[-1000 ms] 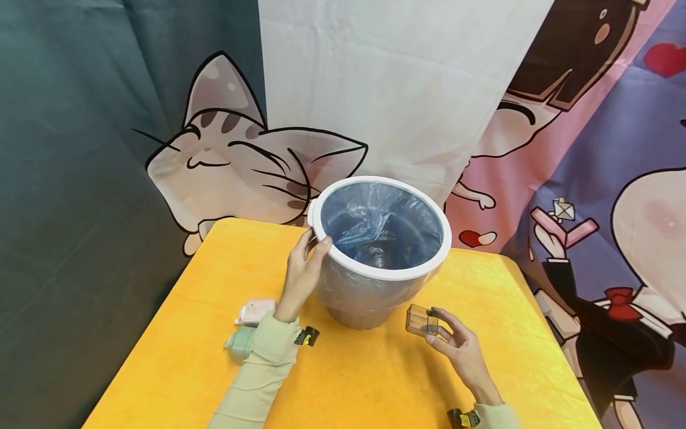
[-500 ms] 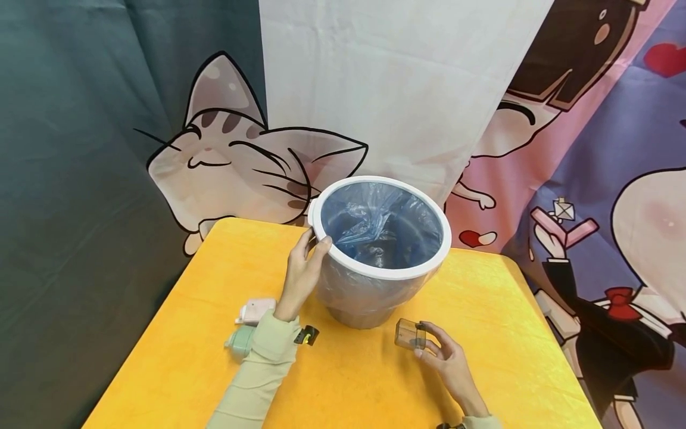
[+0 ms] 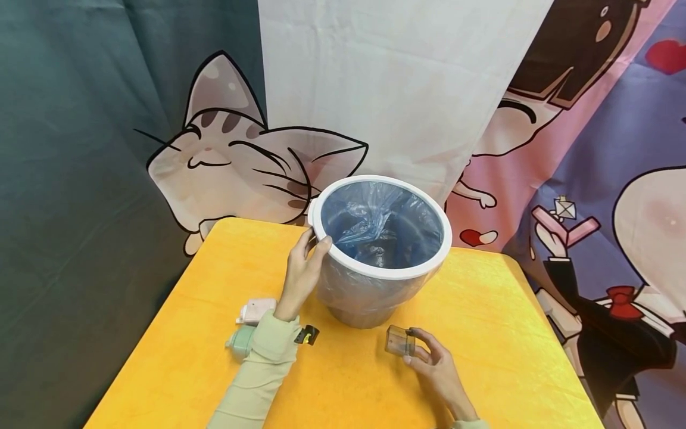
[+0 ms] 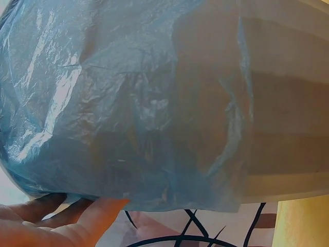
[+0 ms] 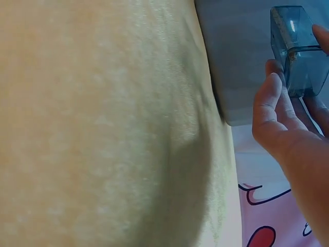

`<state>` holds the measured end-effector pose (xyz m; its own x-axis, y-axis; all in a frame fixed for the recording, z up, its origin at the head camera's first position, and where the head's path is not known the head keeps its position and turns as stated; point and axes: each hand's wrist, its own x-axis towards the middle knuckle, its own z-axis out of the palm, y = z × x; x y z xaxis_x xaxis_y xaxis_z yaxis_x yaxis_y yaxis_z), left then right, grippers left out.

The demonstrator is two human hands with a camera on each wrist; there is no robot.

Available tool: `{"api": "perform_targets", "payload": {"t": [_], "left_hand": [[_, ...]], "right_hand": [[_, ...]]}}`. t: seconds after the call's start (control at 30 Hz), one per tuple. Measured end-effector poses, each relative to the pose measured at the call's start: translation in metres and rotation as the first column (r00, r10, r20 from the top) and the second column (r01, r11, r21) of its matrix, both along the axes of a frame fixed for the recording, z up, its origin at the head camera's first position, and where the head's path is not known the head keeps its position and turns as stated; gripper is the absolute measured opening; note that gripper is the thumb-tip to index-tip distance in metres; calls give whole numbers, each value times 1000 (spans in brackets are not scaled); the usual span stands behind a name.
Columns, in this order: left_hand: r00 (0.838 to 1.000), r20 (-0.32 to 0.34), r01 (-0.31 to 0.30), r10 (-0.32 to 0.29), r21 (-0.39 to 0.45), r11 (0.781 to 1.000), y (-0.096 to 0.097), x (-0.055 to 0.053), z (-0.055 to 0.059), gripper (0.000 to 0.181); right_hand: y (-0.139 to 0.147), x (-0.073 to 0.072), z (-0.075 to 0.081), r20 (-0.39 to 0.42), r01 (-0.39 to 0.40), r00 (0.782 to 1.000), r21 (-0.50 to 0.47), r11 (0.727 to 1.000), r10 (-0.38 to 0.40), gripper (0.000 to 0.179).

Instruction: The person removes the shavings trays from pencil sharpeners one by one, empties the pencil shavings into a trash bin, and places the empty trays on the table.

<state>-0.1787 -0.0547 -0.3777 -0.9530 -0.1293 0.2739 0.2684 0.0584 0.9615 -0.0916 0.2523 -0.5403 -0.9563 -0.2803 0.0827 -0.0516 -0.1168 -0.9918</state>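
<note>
One translucent box, which the right hand is pinching by its right end, is projecting leftward from that grip, low at the near right of a plastic-lined waste bin, whose white rim the left hand is gripping.

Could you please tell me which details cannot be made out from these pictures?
Inside floor of the bin: head view, hidden by the crumpled blue liner.
Right part of the green object: head view, covered by the left sleeve.
Some fingertips of the left hand: head view, behind the bin's rim.
Part of the right hand: right wrist view, cut off by the right edge.
</note>
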Motion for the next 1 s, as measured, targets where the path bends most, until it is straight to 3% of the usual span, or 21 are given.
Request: {"api": "perform_targets", "payload": {"t": [0.17, 0.27, 0.67, 0.87, 1.0], "left_hand": [[1000, 7, 8, -8, -2, 1000, 1, 14, 21, 52], [1000, 10, 5, -5, -8, 1000, 2, 15, 23, 51], [1000, 4, 6, -6, -20, 1000, 2, 16, 21, 54], [1000, 5, 4, -4, -14, 1000, 3, 17, 16, 59], [1000, -29, -1, 1, -11, 1000, 4, 18, 11, 58]], "right_hand": [[-6, 2, -3, 12, -4, 1000, 1, 1000, 4, 62], [-10, 4, -7, 1, -19, 1000, 10, 1000, 19, 63], [-30, 5, -17, -1, -69, 998, -22, 997, 69, 65], [-43, 6, -15, 4, -75, 997, -42, 996, 76, 63], [-53, 7, -11, -8, -89, 996, -41, 995, 89, 61]]}}
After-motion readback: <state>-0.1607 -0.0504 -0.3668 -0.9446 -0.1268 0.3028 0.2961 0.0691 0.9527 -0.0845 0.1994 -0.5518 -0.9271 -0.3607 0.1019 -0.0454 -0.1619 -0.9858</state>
